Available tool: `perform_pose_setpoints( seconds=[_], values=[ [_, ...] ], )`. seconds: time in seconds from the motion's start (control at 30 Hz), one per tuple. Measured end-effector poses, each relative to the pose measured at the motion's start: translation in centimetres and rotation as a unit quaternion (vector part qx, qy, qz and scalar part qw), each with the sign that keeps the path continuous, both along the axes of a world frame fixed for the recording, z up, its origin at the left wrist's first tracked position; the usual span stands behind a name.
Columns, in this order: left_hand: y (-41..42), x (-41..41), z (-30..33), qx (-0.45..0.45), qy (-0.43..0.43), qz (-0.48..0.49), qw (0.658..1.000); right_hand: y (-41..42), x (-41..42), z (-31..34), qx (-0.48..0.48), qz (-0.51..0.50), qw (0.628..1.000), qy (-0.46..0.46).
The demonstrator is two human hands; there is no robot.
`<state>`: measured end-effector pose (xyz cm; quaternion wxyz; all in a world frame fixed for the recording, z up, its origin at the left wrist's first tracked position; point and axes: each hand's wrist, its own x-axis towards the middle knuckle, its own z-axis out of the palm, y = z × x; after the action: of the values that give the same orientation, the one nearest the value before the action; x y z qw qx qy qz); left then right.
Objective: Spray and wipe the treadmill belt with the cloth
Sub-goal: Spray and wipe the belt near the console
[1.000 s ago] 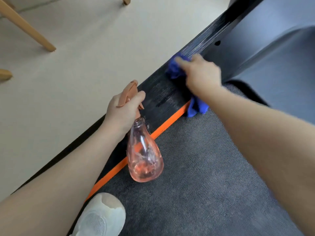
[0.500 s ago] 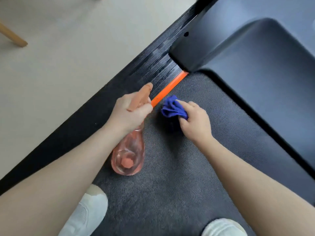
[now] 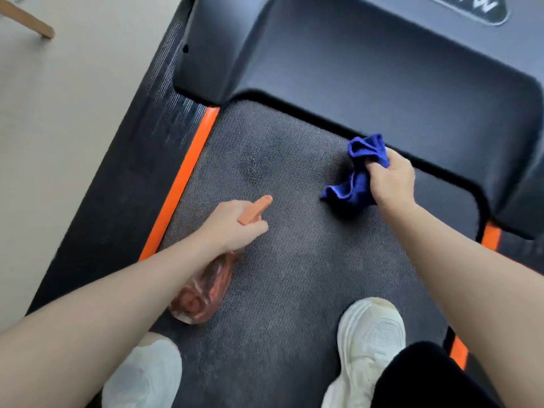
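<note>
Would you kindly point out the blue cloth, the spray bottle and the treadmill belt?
blue cloth [image 3: 353,187]: head view, its hanging folds.
spray bottle [image 3: 203,293]: head view, its clear body.
treadmill belt [image 3: 294,275]: head view, bare middle.

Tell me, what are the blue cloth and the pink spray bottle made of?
The blue cloth looks like soft, fuzzy fabric, maybe microfibre: it bunches into floppy folds in the right hand. The spray bottle, gripped by the left hand, looks like clear, glossy pink plastic: you can see through it.

Two hands: left hand at 8 o'clock, right hand at 2 o'clock. One spray bottle. One blue cloth. One treadmill belt. Two white shoes, 5 and 7 o'clock. One wooden leg, 10 o'clock.
</note>
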<state>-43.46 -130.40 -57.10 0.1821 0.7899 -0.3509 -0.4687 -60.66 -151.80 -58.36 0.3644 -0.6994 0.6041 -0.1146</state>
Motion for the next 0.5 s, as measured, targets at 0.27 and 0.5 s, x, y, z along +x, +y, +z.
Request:
perform_pose_setpoints(
  seconds=[0.27,0.5],
  values=[
    [0.0,0.8,0.0,-0.028,-0.017,0.037,0.999,2.6,1.0,-1.1,-0.016,0.113,0.987,0.113],
    [0.9,4.6,1.4,-0.072,-0.061,0.105,0.99,11.3,8.5,-2.0,-0.05,0.395,0.894,0.206]
  ],
)
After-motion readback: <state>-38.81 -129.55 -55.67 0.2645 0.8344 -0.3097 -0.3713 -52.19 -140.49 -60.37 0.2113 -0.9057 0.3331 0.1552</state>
